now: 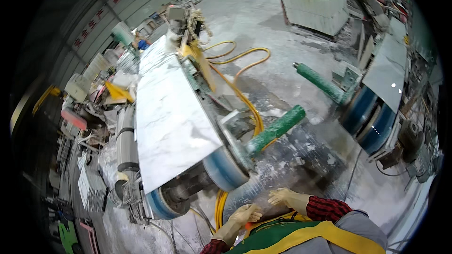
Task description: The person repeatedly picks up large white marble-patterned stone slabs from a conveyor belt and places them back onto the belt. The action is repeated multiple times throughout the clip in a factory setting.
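My left hand (246, 214), in a cream glove, is in front of my waist with its fingers loosely bent and nothing seen in it. My right hand (284, 198), gloved alike, hangs close beside it, fingers stretched out and bare of any object. Both hover by a green and yellow apron (287, 235). Ahead on the left lies a long white marble-patterned slab (174, 122) on a conveyor with blue wheels (225, 169). Neither hand touches it. A green roller arm (278, 129) sticks out from the conveyor's right side.
A second conveyor with a light slab (387, 73) stands at right, with its own green roller (320, 82). Yellow hose (247, 101) winds over the floor. Stacked pale blocks (313, 7) sit at the back. Yellow cables (220, 207) run down near my left hand.
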`<state>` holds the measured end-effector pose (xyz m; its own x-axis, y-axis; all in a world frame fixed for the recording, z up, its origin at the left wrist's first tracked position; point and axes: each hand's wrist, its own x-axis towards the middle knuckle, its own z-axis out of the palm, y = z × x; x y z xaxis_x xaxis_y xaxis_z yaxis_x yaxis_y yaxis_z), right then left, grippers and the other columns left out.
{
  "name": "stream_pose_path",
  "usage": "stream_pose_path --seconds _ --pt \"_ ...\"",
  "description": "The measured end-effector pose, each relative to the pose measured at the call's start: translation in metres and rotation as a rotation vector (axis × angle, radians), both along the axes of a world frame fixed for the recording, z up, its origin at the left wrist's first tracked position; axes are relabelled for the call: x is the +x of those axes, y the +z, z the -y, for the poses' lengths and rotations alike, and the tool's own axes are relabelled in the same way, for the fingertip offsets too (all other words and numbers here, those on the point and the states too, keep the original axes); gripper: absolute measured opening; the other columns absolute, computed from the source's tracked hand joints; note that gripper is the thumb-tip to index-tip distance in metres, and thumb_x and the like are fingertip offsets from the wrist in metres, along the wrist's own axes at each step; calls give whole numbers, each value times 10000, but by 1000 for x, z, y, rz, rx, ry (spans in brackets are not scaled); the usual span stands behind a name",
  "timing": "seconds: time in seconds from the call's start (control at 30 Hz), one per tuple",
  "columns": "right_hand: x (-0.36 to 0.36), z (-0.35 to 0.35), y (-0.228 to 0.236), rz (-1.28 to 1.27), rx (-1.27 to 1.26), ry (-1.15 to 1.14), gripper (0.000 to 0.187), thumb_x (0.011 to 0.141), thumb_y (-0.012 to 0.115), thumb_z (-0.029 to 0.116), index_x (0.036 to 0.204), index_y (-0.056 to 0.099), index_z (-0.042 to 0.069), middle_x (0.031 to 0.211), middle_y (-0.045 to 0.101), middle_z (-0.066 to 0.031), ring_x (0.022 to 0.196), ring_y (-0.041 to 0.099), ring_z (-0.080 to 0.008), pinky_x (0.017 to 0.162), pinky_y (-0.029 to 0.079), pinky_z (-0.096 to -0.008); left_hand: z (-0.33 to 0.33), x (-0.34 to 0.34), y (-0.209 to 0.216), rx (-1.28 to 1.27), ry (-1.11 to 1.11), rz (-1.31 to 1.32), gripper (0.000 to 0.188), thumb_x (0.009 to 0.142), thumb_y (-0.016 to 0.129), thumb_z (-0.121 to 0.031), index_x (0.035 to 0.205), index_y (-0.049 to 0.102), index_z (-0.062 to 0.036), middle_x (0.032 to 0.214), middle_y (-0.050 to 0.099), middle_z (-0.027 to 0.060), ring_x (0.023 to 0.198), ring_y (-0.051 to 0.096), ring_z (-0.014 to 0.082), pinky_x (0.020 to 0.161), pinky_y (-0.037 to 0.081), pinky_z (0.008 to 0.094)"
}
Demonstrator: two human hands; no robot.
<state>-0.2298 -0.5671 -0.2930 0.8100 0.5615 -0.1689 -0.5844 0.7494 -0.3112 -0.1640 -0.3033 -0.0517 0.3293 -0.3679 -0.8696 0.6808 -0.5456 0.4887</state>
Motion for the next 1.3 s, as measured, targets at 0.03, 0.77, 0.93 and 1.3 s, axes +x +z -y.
stream_pose_path --seconds 0.03,0.77,0.93,1.3 --pt "11 -18 4 -6 28 61 551 1170 527 394 1447 605 -75 1321 756 -274 1116 781 -362 982 652 -420 -22 -3 -3 -36 70 12 479 1170 546 -439 1327 690 -11 1080 798 143 860 747 174 824 631 307" --pt "238 -355 232 -201 -591 -54 807 1170 456 556 1751 211 52 1628 541 -260 1367 651 -373 1108 600 -448 -379 -93 -46 -111 968 155 479 1159 556 -452 1311 717 -28 914 792 114 696 706 171 677 591 316" --pt "309 -364 195 -230 -419 -218 871 1129 495 639 1708 297 20 1760 356 -220 1527 501 -344 1194 522 -450 -387 -106 -40 -109 1087 165 459 1151 584 -429 1327 698 -21 960 803 123 731 723 174 704 611 308" --pt "331 -409 203 -549 -337 -613 613 1065 762 308 1553 501 43 1494 599 -169 1323 663 -355 1138 600 -502 -426 -91 -19 -31 1210 227 557 1132 583 -475 1354 671 28 1017 776 129 850 725 159 817 597 299"
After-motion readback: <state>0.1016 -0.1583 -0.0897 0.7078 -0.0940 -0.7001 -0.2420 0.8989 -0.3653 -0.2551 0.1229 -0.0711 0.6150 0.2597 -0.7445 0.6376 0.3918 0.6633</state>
